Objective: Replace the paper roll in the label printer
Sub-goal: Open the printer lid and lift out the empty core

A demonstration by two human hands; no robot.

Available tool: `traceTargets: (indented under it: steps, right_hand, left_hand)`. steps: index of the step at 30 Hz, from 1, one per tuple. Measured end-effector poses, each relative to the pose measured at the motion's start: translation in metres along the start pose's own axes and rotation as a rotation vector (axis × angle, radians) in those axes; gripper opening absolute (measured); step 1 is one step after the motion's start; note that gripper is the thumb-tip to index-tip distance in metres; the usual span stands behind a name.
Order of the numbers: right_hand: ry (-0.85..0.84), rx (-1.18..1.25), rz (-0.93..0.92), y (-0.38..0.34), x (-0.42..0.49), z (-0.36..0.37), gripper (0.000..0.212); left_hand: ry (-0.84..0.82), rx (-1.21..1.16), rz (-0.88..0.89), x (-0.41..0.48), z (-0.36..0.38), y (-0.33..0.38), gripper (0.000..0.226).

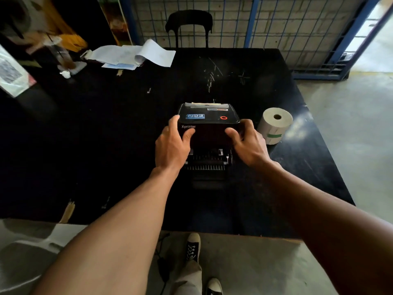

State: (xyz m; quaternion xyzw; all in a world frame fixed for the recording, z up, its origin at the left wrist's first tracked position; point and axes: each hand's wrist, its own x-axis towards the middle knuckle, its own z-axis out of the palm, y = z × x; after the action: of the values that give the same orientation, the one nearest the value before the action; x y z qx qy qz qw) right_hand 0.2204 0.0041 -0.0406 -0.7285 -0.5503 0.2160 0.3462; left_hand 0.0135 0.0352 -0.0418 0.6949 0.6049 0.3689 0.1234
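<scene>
Both hands — left hand (172,143), right hand (247,143) — clasp the label printer (209,128) sides, fingers curled; paper roll (275,125) stands near the surface's (106,124) right edge.

Daylight enters from the far right, washing the concrete floor (350,128) pale and putting a soft glare patch on the right edge of the black table (297,126). The left side sinks into deep shadow, detail lost. Wide-angle distortion bows the edges; the far-left clutter is blurred.
</scene>
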Motion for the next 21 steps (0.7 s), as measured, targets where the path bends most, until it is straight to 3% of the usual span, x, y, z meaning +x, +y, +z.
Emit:
traceTargets:
  steps: [3,8,16,21]
  right_hand:
    - [0.045,0.016,0.030,-0.023,0.034,-0.009,0.058]
    - [0.107,0.038,0.168,-0.055,0.093,-0.015,0.068]
    - [0.191,0.073,0.277,-0.065,0.152,-0.011,0.062]
    - [0.137,0.041,0.286,-0.069,0.170,-0.006,0.059]
  left_hand:
    - [0.117,-0.105,-0.130,0.034,-0.001,0.020,0.050]
    - [0.169,-0.138,-0.122,0.080,0.009,0.033,0.041]
    - [0.082,-0.122,-0.112,0.149,0.030,0.029,0.045]
    - [0.044,-0.109,-0.151,0.176,0.042,0.026,0.048]
